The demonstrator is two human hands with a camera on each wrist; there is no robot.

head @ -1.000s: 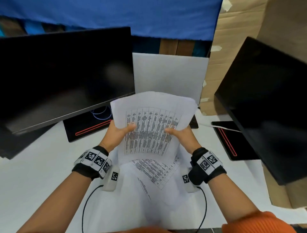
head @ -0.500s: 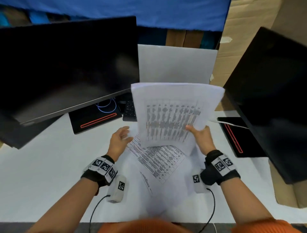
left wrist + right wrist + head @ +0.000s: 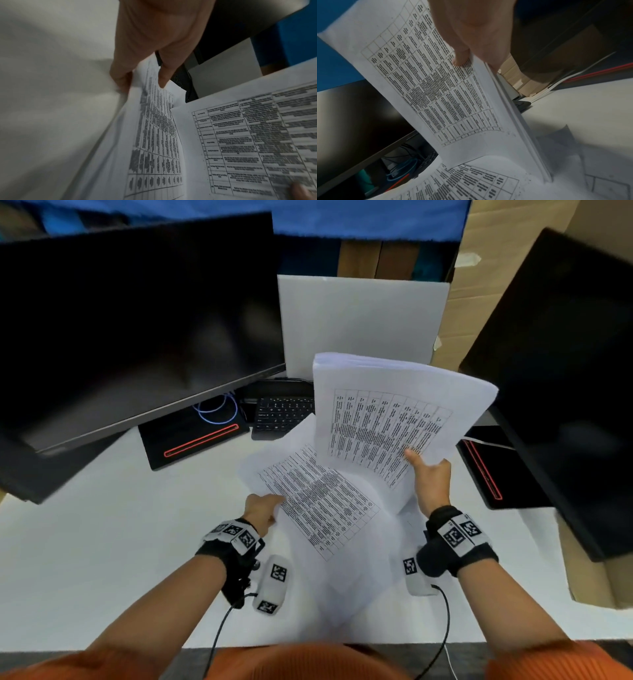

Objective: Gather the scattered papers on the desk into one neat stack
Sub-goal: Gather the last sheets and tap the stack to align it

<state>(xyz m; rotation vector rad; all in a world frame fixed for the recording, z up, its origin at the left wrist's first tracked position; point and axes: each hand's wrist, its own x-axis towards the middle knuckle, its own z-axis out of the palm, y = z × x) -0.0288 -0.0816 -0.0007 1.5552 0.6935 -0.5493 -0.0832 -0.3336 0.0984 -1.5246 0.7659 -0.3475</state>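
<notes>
My right hand [image 3: 426,470] grips a thick stack of printed papers [image 3: 387,419] by its lower right edge and holds it tilted above the white desk [image 3: 102,542]. In the right wrist view the thumb [image 3: 461,58] lies on the top sheet of the stack [image 3: 436,81]. My left hand [image 3: 263,506] pinches the left edge of a loose printed sheet [image 3: 318,501] that lies slanted over other white sheets [image 3: 352,587] near the desk's front. In the left wrist view thumb and fingers [image 3: 120,79] clamp that sheet's [image 3: 154,135] edge, lifting it.
A dark monitor [image 3: 137,330] stands at the left and another [image 3: 565,378] at the right, each on a black base with a red line. A black keyboard [image 3: 284,414] and a white board [image 3: 363,320] sit behind the papers. Cardboard [image 3: 459,313] lines the right side.
My left hand let go of the stack, dropped to the desk and took hold of the loose sheet's edge. My right hand carried the stack right and a little up.
</notes>
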